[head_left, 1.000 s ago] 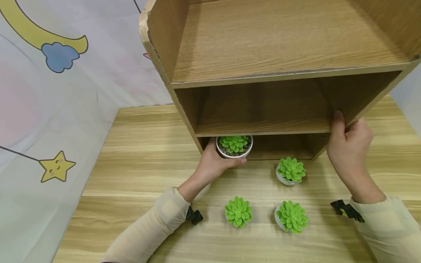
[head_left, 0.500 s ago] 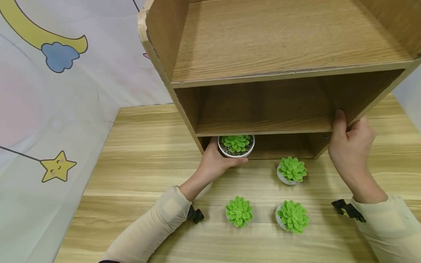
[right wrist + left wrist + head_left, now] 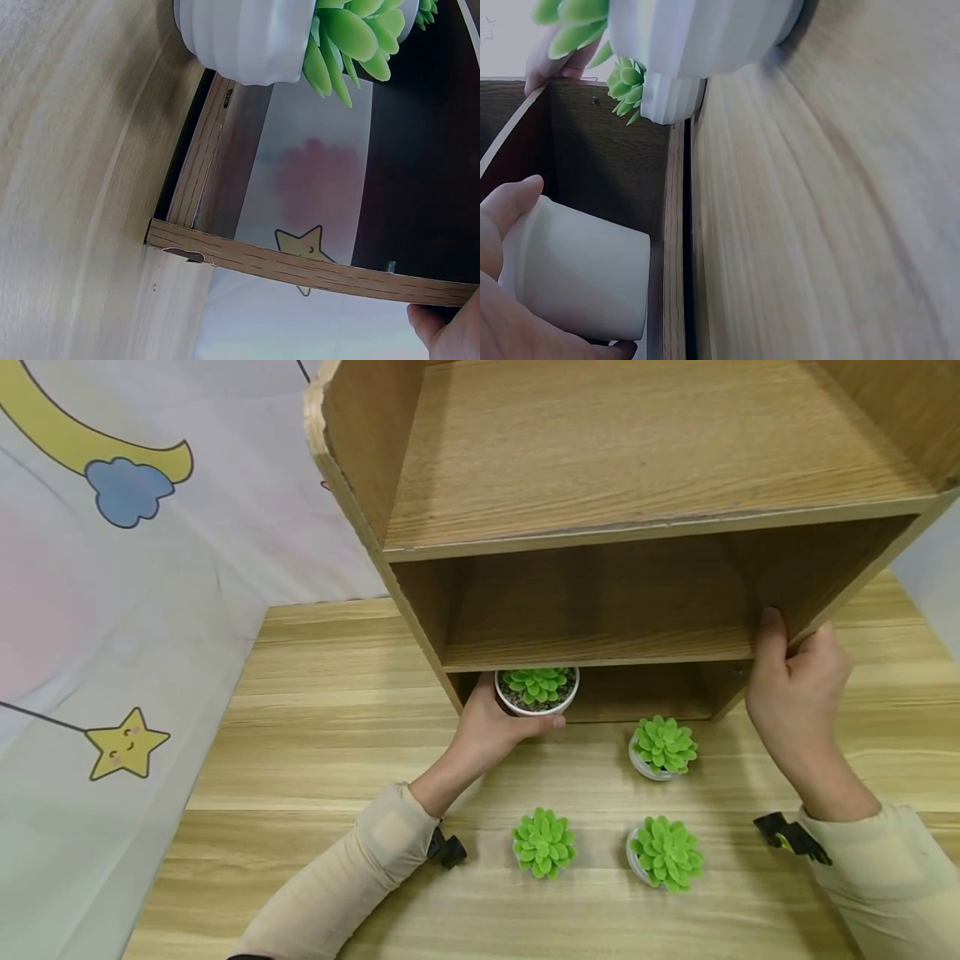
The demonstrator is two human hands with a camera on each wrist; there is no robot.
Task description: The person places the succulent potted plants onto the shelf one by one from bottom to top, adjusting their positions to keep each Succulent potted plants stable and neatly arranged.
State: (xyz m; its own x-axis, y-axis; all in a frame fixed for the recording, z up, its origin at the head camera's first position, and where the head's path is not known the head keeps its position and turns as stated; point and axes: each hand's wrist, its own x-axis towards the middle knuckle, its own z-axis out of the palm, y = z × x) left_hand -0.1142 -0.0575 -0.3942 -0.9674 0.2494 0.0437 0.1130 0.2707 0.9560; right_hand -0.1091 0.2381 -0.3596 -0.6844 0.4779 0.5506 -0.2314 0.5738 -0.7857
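My left hand (image 3: 486, 727) grips a white pot (image 3: 585, 270) holding a green succulent (image 3: 536, 683) at the left of the lowest opening of a wooden shelf (image 3: 600, 653). The thumb lies across the pot's front. In the head view the board above hides the back of the plant. Whether the pot's base touches the shelf floor, I cannot tell. My right hand (image 3: 802, 718) grips the shelf's right side panel, thumb on the inner face and fingers outside. In the right wrist view only part of that hand (image 3: 454, 330) shows.
Three more potted succulents stand on the wood-grain table (image 3: 315, 710) before the shelf: one near its front (image 3: 664, 747), one nearer me at left (image 3: 544, 843), one at right (image 3: 666, 853). A printed cloth (image 3: 172, 560) hangs at left.
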